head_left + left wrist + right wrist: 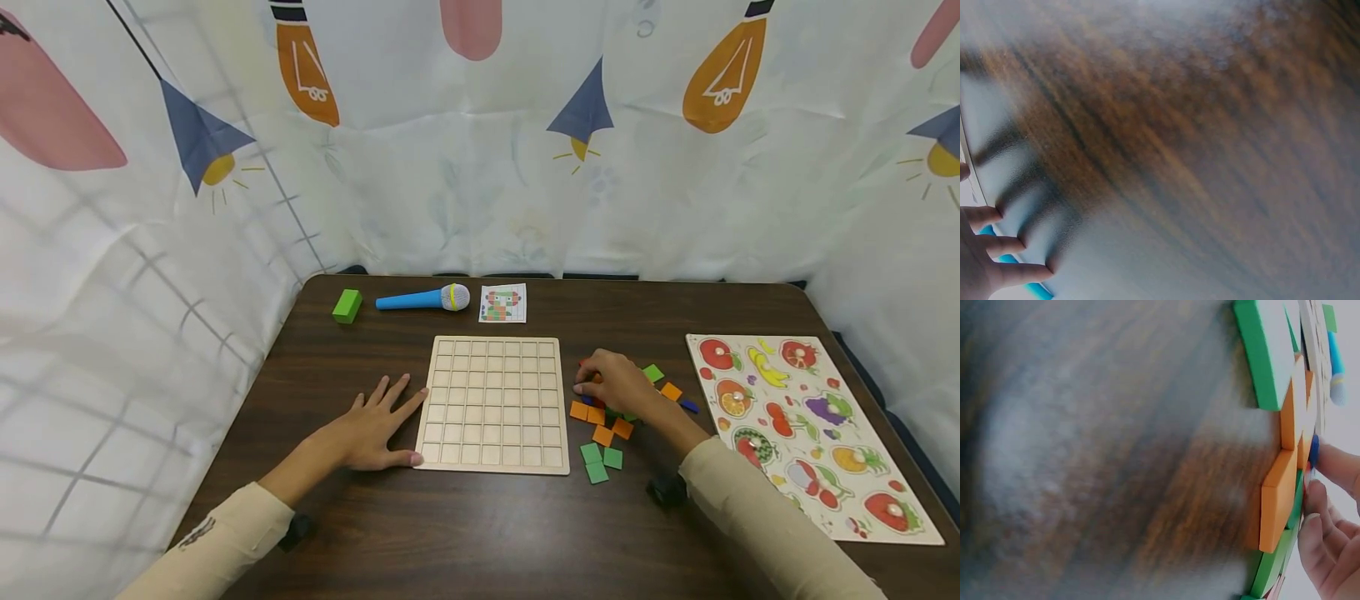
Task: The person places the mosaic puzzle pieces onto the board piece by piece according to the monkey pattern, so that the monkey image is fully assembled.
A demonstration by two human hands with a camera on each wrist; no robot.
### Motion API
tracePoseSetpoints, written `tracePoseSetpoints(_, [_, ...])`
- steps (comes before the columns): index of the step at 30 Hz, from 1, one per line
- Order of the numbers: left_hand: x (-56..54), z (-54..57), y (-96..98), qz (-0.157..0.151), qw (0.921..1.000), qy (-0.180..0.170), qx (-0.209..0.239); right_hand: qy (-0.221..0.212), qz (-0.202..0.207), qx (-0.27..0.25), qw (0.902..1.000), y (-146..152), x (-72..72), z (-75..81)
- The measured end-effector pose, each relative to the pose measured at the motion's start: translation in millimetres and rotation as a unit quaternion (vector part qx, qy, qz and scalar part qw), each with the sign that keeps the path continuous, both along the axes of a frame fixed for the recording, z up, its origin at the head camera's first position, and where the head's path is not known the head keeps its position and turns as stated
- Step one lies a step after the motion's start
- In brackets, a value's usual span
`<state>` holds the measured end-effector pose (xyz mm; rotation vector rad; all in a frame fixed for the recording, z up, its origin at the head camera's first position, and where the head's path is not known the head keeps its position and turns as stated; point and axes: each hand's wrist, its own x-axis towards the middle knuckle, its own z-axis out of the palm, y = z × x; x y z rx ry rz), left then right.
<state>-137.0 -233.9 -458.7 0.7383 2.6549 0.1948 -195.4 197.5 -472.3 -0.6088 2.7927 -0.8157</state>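
In the head view, my left hand lies with spread fingers at the left edge of a pale wooden grid board. Its thumb and index fingertips meet the board's rim. Those outstretched fingers also show in the left wrist view. Over the coloured tiles right of the board, my right hand bends its fingers downward. The right wrist view has a blue tile pinched at the fingertips. Around that hand lie orange tiles and green tiles; it hides part of the pile.
Behind the board are a green block, a blue toy microphone and a small pattern card. A white fruit-picture board lies at the right of the dark wooden table. A printed curtain hangs behind.
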Motion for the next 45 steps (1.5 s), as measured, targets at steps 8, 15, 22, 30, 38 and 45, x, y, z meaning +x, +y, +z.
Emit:
tracePoseSetpoints(8, [0.6,-2.6,0.9,0.003,1.0,-0.003,-0.002,0.035,0.029,-0.025,0.9987,17,-4.4,-2.7])
tracePoseSetpoints(15, [-0.1,-3.0,-0.8,0.002,1.0,0.001,-0.004,0.04,0.042,-0.036,0.9977,16,-5.6,-1.1])
tracePoseSetpoints(22, [-0.3,-2.9,0.0,0.001,1.0,0.001,-0.003,0.046,0.032,-0.03,0.9979,10,-7.7,-1.9])
tracePoseSetpoints(30, [0.0,-3.4,-1.7,0.007,0.9999,-0.003,-0.007,0.035,0.01,-0.019,0.9992,8,-7.8,-2.2])
tracePoseSetpoints(38, [0.0,-2.6,-1.2,0.009,0.9999,-0.005,-0.01,0.024,0.005,-0.004,0.9997,7,-9.7,0.3])
tracePoseSetpoints(45, [0.6,-1.5,-0.5,0.008,0.9999,-0.007,-0.008,0.028,0.025,0.002,0.9993,4,-9.7,1.2])
